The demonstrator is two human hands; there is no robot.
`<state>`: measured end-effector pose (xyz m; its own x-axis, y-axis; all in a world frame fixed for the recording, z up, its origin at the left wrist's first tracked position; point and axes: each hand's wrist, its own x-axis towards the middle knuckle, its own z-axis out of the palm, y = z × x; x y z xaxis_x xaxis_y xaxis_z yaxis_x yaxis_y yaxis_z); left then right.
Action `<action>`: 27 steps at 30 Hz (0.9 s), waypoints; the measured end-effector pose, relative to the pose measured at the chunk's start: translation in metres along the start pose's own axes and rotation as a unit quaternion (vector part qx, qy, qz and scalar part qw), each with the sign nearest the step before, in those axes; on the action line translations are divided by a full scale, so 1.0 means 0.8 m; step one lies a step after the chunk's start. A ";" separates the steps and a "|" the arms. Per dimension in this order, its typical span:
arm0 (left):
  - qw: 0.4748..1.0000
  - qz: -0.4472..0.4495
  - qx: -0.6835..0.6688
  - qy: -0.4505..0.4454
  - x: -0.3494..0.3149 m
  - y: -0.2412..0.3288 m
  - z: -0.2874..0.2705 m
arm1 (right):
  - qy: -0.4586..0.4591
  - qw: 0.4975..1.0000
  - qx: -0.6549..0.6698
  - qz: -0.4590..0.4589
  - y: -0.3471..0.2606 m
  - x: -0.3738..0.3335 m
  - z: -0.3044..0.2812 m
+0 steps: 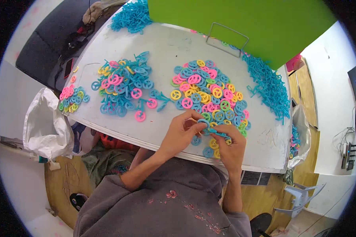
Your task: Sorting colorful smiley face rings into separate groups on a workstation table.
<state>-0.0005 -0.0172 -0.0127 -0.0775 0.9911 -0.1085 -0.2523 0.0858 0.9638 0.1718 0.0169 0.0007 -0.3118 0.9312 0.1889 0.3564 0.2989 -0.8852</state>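
Just in front of me, over the near edge of the white table [162, 47], my two hands meet. The thumb and fingers of my left hand [180, 133] pinch a blue toy wheel [203, 122]. Closed around a blue plastic frame piece [214, 131] is my right hand [231, 150]; a bit of yellow shows by its fingers. Wheel and frame piece touch or nearly touch; the fingers hide the exact contact. Directly beyond my hands lies a wide pile of small spoked wheels [203, 94] in blue, pink, yellow and green.
Left of centre is a heap of blue frames with wheels on them [124, 85]. Loose blue frame pieces lie in piles at the right edge [267, 85] and far left corner [131, 16]. A green panel [241, 23] stands at the back. White sacks [47, 126] flank the table.
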 end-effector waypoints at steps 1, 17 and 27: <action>1.000 -0.006 0.005 -0.009 0.000 0.000 0.001 | -0.002 1.000 0.001 -0.011 0.002 0.000 0.001; 0.997 0.048 0.065 0.019 0.004 0.006 0.011 | -0.050 0.994 0.067 0.063 -0.002 0.000 -0.003; 0.990 0.111 0.084 0.023 0.004 0.018 0.025 | 0.008 0.968 0.145 0.205 -0.010 0.005 0.000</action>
<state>0.0153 -0.0109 0.0058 -0.1573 0.9822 0.1030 -0.0607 -0.1138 0.9917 0.1676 0.0182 0.0081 -0.1816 0.9631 -0.1988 0.1849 -0.1651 -0.9688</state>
